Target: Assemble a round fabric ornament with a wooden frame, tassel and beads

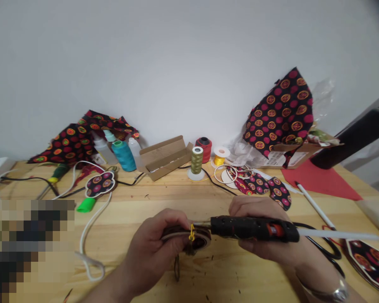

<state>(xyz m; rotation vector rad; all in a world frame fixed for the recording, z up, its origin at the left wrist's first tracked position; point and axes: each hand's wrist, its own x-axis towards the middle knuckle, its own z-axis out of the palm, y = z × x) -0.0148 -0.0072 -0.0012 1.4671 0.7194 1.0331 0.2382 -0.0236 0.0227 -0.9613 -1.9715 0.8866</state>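
Note:
My left hand (151,248) is closed round a small flat fabric-covered piece (197,240) with a yellow cord loop (192,232) on its edge, held just above the wooden table (183,198). My right hand (265,235) grips a black hot glue gun (255,228) with an orange trigger. Its nozzle points left and touches the piece beside the yellow loop. A white glue stick (334,234) sticks out of the gun's back, to the right.
Along the wall stand thread spools (196,161), bottles (124,155), an open cardboard box (164,158) and patterned black-and-pink fabric (281,111). Cut fabric shapes (259,183), a white cord (88,235), black scissors (330,248), a white pencil (314,205) and red paper (318,179) lie around my hands.

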